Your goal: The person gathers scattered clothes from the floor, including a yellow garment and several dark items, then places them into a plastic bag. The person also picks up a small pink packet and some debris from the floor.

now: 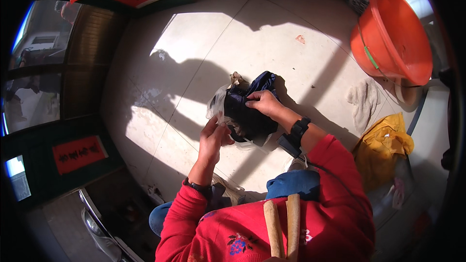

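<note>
A translucent plastic bag [217, 104] lies on the tiled floor before me with dark cloth [249, 118] bunched in and over it. My left hand [213, 136] has the near left edge of the bag between thumb and fingers. Above the cloth, my right hand [266, 102] pinches its dark fabric between thumb and forefinger. A navy piece of fabric [264, 80] sticks up on the far side, beside a crumpled tan scrap [236, 78]. Some greyish, fuzzy material [235, 125] shows at the bag's mouth; what it is, I cannot tell.
An orange-red plastic bucket [358, 45] with a wire handle stands at the right. Nearer lie a pale rag [364, 98] and a yellow cloth [380, 153]. At left is a dark glazed door [89, 91]. Two tan rods [275, 225] rest against my red sweater.
</note>
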`<state>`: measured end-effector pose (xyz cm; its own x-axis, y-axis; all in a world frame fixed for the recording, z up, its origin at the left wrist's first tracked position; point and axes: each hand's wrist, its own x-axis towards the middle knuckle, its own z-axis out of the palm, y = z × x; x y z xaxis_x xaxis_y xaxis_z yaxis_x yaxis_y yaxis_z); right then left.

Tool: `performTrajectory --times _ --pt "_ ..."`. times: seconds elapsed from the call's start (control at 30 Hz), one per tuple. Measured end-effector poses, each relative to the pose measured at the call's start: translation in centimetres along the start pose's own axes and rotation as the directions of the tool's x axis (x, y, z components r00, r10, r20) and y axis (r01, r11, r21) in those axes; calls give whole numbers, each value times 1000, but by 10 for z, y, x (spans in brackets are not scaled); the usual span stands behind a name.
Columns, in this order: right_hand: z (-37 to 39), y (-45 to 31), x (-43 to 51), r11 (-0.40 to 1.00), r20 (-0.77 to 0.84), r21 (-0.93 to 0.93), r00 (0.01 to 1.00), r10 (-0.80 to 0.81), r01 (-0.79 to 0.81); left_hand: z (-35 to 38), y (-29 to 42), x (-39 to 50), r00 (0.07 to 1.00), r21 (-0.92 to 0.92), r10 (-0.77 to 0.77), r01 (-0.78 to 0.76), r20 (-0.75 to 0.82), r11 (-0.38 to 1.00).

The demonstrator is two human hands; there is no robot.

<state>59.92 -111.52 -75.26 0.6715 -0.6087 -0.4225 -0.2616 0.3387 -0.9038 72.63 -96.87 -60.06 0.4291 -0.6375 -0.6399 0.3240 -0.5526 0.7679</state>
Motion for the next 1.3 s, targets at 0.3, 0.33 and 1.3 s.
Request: performTrajectory --times 0.3,0.33,1.3 --pt "136 20 -6 973 547 -184 837 -14 136 -9 -19 -1 995 -163 46 -60 -92 985" --pt "140 21 0 926 550 -337 834 48 169 -8 -24 -2 996 -144 30 -42 -88 989" --pt "97 -26 30 633 608 -614 794 -2 471 -29 -39 -3 984 -79 162 -168 -73 983"
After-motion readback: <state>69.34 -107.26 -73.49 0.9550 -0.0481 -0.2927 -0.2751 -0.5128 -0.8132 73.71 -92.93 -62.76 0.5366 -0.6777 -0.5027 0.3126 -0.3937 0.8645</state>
